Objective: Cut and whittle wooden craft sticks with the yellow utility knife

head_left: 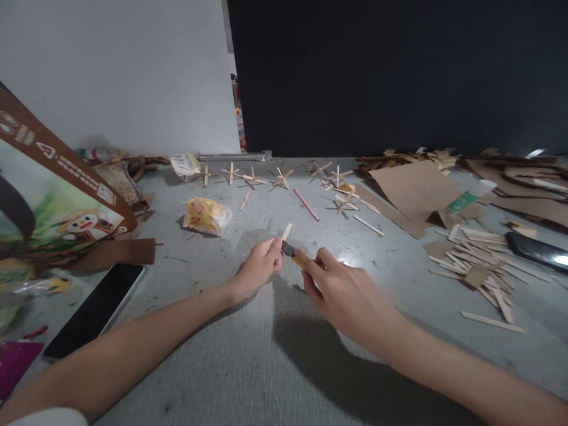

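My left hand (pixel 261 264) is closed around a wooden craft stick (pixel 287 231), whose pale end sticks up past my thumb. In my right hand (pixel 339 287) is a yellow utility knife (pixel 300 258) with a dark tip section, its index finger laid along the handle. The knife's front end meets the stick close to my left thumb; the blade itself is too small to make out. Beyond my hands lie a pink patterned pencil-like stick (pixel 306 205) and a row of crossed craft-stick pieces (pixel 283 177).
At right are a pile of loose craft sticks (pixel 481 260), cut cardboard (pixel 415 189), a green-and-white glue stick (pixel 473 196) and a black glossy object (pixel 536 249). At left are a phone (pixel 95 310), a printed carton (pixel 57 195) and a yellow snack packet (pixel 206 216).
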`<control>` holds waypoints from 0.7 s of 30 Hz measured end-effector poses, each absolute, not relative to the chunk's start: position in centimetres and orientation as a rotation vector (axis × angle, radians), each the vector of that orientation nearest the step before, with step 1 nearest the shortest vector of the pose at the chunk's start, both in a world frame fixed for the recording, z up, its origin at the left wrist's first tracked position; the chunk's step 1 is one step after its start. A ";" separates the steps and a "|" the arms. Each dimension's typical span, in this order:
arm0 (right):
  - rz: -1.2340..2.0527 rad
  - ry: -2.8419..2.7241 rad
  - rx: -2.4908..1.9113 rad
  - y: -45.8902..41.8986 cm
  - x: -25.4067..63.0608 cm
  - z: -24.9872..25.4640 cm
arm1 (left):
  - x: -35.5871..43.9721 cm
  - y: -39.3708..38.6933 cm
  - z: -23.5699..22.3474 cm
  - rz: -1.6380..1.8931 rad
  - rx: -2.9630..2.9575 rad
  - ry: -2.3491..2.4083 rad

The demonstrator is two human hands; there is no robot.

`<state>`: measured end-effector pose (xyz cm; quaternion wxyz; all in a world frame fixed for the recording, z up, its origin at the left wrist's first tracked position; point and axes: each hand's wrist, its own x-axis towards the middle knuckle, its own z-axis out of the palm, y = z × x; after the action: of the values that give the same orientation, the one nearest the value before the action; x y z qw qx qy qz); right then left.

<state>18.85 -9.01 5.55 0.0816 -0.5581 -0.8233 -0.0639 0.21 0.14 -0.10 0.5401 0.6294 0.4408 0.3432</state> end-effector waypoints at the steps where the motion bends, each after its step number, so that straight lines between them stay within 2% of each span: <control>1: -0.189 -2.429 -1.677 -8.8 19.2 5.7 | 0.2 0.2 -0.1 0.815 1.481 1.035; 4: -0.083 -2.292 -1.688 -7.6 20.4 6.0 | 0.1 0.4 -0.1 0.803 1.445 0.994; 9: 0.403 -2.008 -1.593 -4.3 21.9 5.2 | -0.2 0.2 0.3 0.616 1.542 0.918; 13: 0.845 -1.879 -1.449 -3.0 21.8 3.8 | -0.3 0.0 0.5 0.658 1.535 0.889; 21: 1.207 -1.348 -1.326 -4.3 18.5 2.8 | 0.2 -0.1 0.1 0.809 1.441 0.775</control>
<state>18.53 -4.34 2.78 0.4343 -0.5324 -0.5412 0.4848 0.22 -0.12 0.14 0.6117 0.6245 0.3361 0.3505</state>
